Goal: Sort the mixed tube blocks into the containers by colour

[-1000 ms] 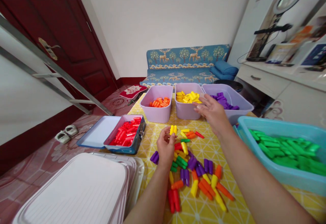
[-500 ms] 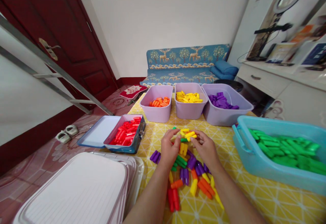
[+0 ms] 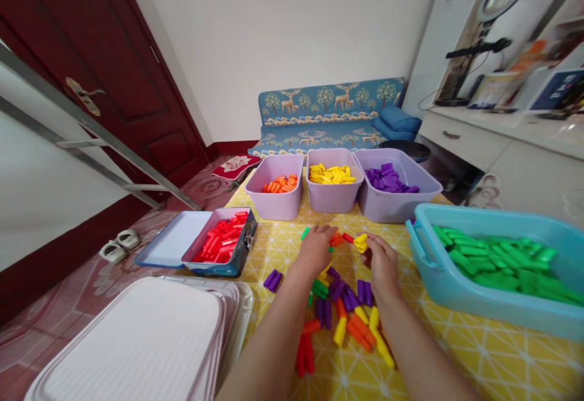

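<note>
A heap of small plastic pegs in purple, orange, yellow, red and green lies on the yellow patterned tablecloth. My right hand is closed round a few yellow pegs just above the heap's far edge. My left hand lies palm down on pegs at the heap's far left, fingers curled over them; what it grips is hidden. A green peg sticks out by its fingertips. Orange and red pegs lie between the two hands.
Three lilac bins stand at the far edge: orange pegs, yellow pegs, purple pegs. A turquoise tub of green pegs sits right. An open blue tin of red pegs and a white lidded box sit left.
My right hand came back from the yellow bin to the heap and closed on yellow pegs. My left hand moved forward and settled flat on the heap. The view shifted slightly.
</note>
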{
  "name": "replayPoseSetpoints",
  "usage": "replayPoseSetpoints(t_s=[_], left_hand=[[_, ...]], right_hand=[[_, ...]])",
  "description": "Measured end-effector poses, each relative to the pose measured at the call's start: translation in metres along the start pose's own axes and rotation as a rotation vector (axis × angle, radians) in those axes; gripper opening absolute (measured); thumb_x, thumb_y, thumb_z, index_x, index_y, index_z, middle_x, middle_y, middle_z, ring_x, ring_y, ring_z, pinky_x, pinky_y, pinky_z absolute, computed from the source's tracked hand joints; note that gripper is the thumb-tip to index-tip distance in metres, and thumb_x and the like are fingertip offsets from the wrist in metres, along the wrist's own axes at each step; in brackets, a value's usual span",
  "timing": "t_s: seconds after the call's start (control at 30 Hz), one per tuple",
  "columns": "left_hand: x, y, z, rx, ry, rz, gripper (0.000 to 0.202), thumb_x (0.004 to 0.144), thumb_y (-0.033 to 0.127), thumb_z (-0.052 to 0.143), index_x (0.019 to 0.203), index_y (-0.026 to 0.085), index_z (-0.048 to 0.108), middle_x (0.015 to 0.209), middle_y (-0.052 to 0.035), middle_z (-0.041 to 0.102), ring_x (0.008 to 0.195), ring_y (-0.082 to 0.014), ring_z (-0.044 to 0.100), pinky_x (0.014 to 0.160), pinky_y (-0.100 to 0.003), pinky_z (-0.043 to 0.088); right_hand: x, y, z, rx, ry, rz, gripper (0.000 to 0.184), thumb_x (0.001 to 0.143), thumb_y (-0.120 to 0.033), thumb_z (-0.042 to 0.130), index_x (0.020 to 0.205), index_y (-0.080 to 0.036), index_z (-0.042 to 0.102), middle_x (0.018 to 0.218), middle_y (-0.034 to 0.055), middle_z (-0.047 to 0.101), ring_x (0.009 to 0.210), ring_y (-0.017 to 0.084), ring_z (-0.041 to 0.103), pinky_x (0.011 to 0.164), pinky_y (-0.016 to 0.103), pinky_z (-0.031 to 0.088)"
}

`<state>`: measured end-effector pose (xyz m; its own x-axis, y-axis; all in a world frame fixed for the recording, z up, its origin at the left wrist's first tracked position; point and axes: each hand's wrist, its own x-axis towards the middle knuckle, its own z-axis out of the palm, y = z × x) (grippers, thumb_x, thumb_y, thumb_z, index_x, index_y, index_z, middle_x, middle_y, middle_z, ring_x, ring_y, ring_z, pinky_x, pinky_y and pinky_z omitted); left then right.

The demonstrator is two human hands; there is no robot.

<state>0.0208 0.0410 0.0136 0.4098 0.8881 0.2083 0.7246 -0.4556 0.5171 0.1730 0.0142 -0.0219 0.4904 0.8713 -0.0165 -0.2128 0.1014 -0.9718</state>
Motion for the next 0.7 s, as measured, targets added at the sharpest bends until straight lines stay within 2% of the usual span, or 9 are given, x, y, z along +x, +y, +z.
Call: replayPoseSetpoints(t_s=[0.1,0.2,0.33,0.43,0.57,0.7], left_hand=[[0.003,-0.004,-0.004,0.024,-0.095,0.097,0.062,0.064,-0.006,0.045,0.113,0.026,0.066,0.118,-0.0050,0.065,0.110,-0.0214,0.057,0.100,-0.033,0.041],[-0.006,-0.010,-0.009,0.075,-0.074,0.012,0.053,0.069,-0.002,0.046,0.108,0.026,0.069,0.110,-0.0067,0.068,0.104,-0.0208,0.059,0.094,-0.030,0.044],[-0.025,-0.016,-0.011,0.020,-0.073,-0.056,0.032,0.073,0.009,0.058,0.097,0.025,0.073,0.104,-0.0065,0.066,0.098,-0.0200,0.061,0.089,-0.029,0.047],[-0.035,-0.017,-0.004,-0.046,0.013,-0.114,0.024,0.073,0.013,0.063,0.093,0.023,0.073,0.104,-0.0061,0.066,0.096,-0.0196,0.061,0.087,-0.029,0.047],[-0.039,-0.020,0.008,-0.199,0.172,-0.162,0.026,0.075,0.013,0.060,0.097,0.021,0.070,0.098,-0.0050,0.069,0.091,-0.0198,0.063,0.084,-0.031,0.047],[-0.038,-0.024,0.012,-0.365,0.276,-0.209,0.023,0.083,0.025,0.053,0.099,0.018,0.069,0.089,-0.0054,0.071,0.081,-0.0184,0.063,0.076,-0.030,0.047]], right_hand=[[-0.002,-0.001,0.001,-0.006,-0.017,-0.004,0.024,0.067,-0.037,0.061,0.081,-0.019,0.065,0.058,-0.0047,0.054,0.047,0.010,0.042,0.045,0.022,0.032],[-0.002,-0.001,0.002,-0.018,-0.008,0.000,0.025,0.066,-0.040,0.062,0.080,-0.019,0.065,0.058,-0.0044,0.056,0.048,0.010,0.043,0.045,0.023,0.033],[-0.002,-0.002,0.004,-0.064,-0.042,0.006,0.027,0.065,-0.042,0.063,0.079,-0.020,0.065,0.058,-0.0045,0.056,0.048,0.011,0.044,0.045,0.023,0.034],[-0.004,-0.003,0.004,-0.088,-0.094,0.016,0.027,0.065,-0.042,0.063,0.078,-0.019,0.065,0.057,-0.0042,0.056,0.048,0.011,0.045,0.046,0.023,0.035],[-0.005,-0.002,0.004,-0.098,-0.116,0.011,0.027,0.065,-0.042,0.064,0.078,-0.018,0.065,0.057,-0.0039,0.057,0.047,0.011,0.046,0.046,0.023,0.035],[-0.003,-0.001,0.004,-0.094,-0.104,0.018,0.027,0.065,-0.040,0.065,0.080,-0.018,0.066,0.058,-0.0032,0.058,0.047,0.010,0.046,0.045,0.023,0.035]])
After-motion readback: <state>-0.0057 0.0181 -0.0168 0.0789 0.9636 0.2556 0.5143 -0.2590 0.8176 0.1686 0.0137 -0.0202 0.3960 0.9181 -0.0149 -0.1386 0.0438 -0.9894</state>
